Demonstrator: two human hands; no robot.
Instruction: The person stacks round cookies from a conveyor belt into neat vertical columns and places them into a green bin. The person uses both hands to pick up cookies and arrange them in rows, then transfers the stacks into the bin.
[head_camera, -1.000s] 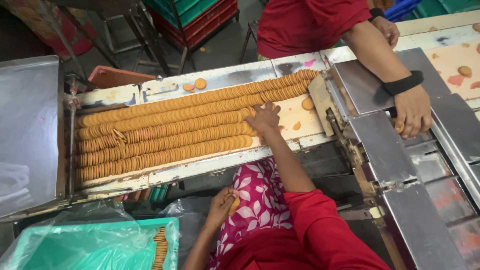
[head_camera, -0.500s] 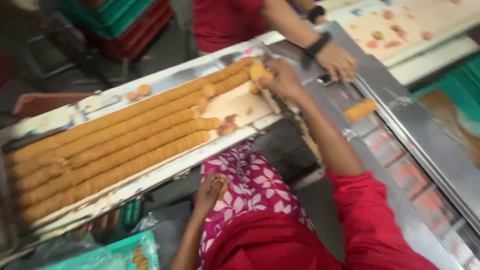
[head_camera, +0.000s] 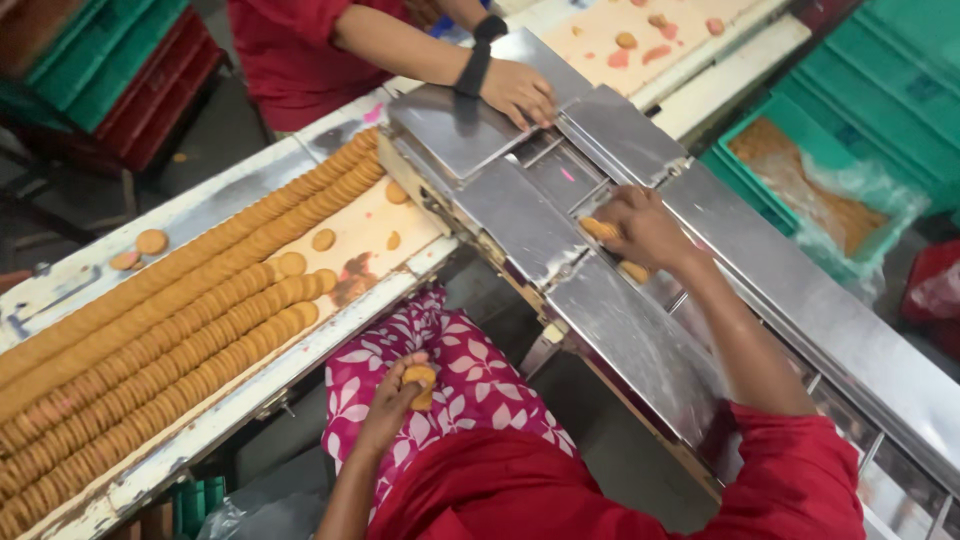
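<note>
Steel channel (head_camera: 600, 300) lies under our right hand (head_camera: 645, 228), which clasps a short stack of biscuits (head_camera: 600, 229) and presses it into the slot. Our left hand (head_camera: 392, 398) rests on the floral lap, pinching one biscuit (head_camera: 420, 385). Beyond our right grip, a co-worker's hand (head_camera: 518, 92) lies flat on the metal cover (head_camera: 460, 125). Left of it, rows of biscuits (head_camera: 170, 340) line the conveyor.

Green crates (head_camera: 890, 90) stand at the right, one lined with plastic and filled with crumbs (head_camera: 805, 195). Red crates (head_camera: 150, 80) sit stacked at the upper left. A co-worker's hand (head_camera: 518, 90) with a black wristband (head_camera: 477, 68) rests on a steel plate (head_camera: 455, 130).
</note>
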